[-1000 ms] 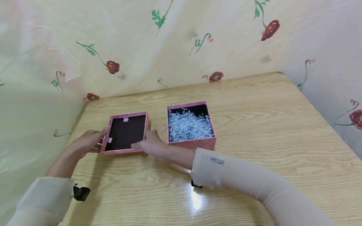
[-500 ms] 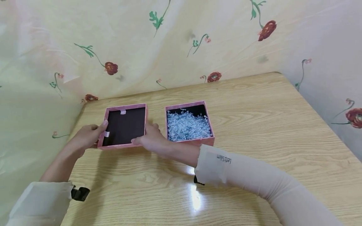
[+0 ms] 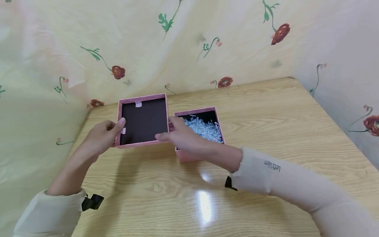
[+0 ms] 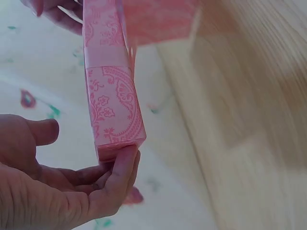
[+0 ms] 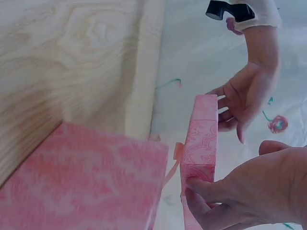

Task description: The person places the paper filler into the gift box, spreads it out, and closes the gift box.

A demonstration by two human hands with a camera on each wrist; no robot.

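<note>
A square pink box lid [image 3: 144,120] with a dark inside is raised off the table, its hollow side facing me. My left hand [image 3: 102,136] holds its left side, with fingers curled under a corner in the left wrist view. At the near right corner, my right hand [image 3: 188,136] pinches the lid between thumb and fingers. Pink paisley patterning and a ribbon band [image 4: 106,56] show on the lid's side. Right of it, the open pink box [image 3: 189,156] holds pale blue shredded paper [image 3: 204,129]; my right hand and forearm hide part of both.
Everything stands on a light wood-grain table [image 3: 266,121]. Behind it and along both sides hangs a pale flowered sheet [image 3: 183,49]. Black wrist mounts [image 3: 92,202] stick out from both sleeves, and a bright reflection lies on the table's near part.
Both hands have lifted the lid upward and carried it right, toward the box. My right hand now overlaps the box in the head view. The box has stayed in place.
</note>
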